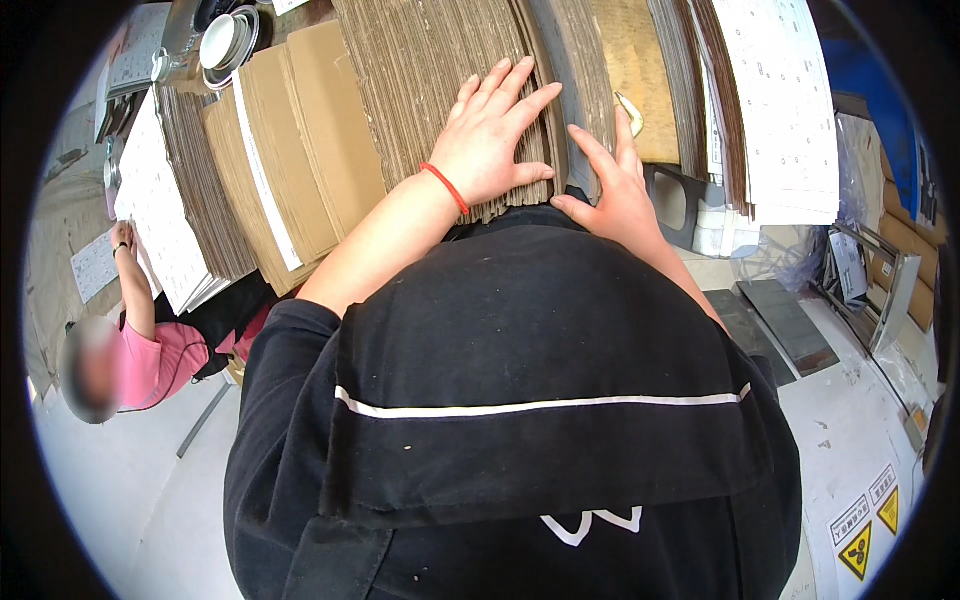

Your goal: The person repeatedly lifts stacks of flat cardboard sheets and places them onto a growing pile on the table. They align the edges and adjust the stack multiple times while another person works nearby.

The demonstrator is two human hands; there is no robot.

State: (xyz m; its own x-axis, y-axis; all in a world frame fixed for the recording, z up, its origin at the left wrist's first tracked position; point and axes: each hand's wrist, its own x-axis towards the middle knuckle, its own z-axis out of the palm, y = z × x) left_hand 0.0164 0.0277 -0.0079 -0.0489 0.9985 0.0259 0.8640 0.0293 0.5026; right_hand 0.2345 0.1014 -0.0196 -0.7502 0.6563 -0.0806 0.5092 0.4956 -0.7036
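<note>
A thick stack of brown corrugated cardboard sheets [430, 70] stands on edge in front of me. My left hand [490, 135], with a red band at the wrist, lies flat on the stack with fingers spread. My right hand [615, 185] presses against the stack's right side, next to a grey sheet [580, 70], thumb at the lower edge. Neither hand closes around anything. My black apron with a white stripe fills the lower half of the view.
More flat cardboard stacks [290, 150] and white printed sheets [160, 210] lie to the left, printed sheets [790, 110] to the right. A person in a pink top [150, 350] sits at the far left. Metal bowls [225, 40] are at top left; grey plates [785, 320] lie on the white surface right.
</note>
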